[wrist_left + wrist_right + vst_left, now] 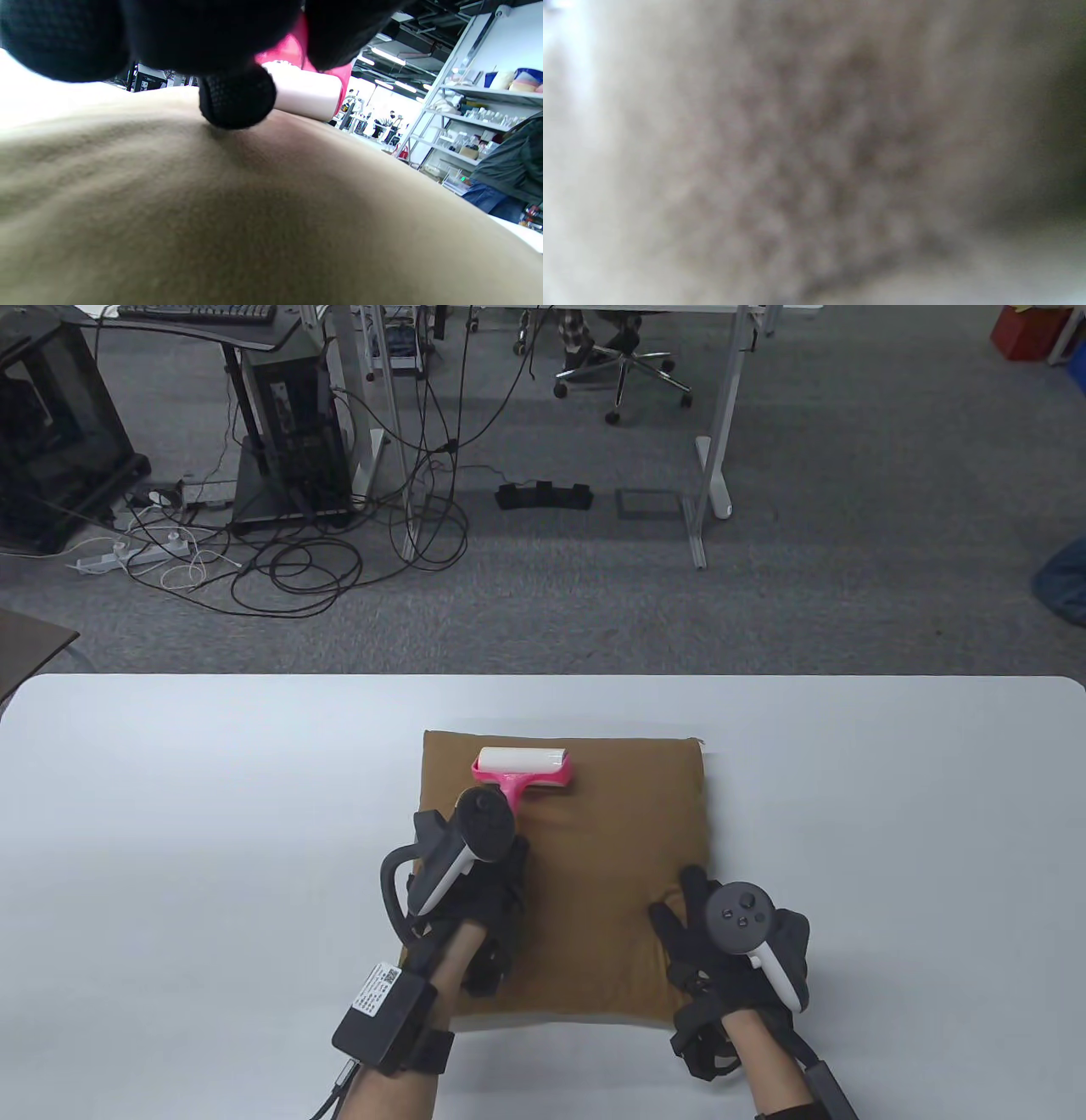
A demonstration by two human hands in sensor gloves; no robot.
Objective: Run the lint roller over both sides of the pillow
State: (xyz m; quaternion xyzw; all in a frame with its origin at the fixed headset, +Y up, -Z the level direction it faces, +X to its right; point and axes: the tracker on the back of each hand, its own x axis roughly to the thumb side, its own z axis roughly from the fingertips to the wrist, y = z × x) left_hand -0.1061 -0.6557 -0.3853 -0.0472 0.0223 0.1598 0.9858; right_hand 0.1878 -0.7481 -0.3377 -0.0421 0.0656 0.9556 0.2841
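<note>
My left hand (475,891) grips the pink handle of the lint roller (523,770), its white drum lying on the far part of the brown pillow (611,848), which sits mid-worktop toward the near edge. My right hand (730,942) rests fingers spread on the pillow's near right corner, holding nothing. I'd keep that corner pinned, press evenly, and overlap straight strokes.

One pillow (594,848), one lint roller (522,768) (pink-framed), two gloved hands
</note>
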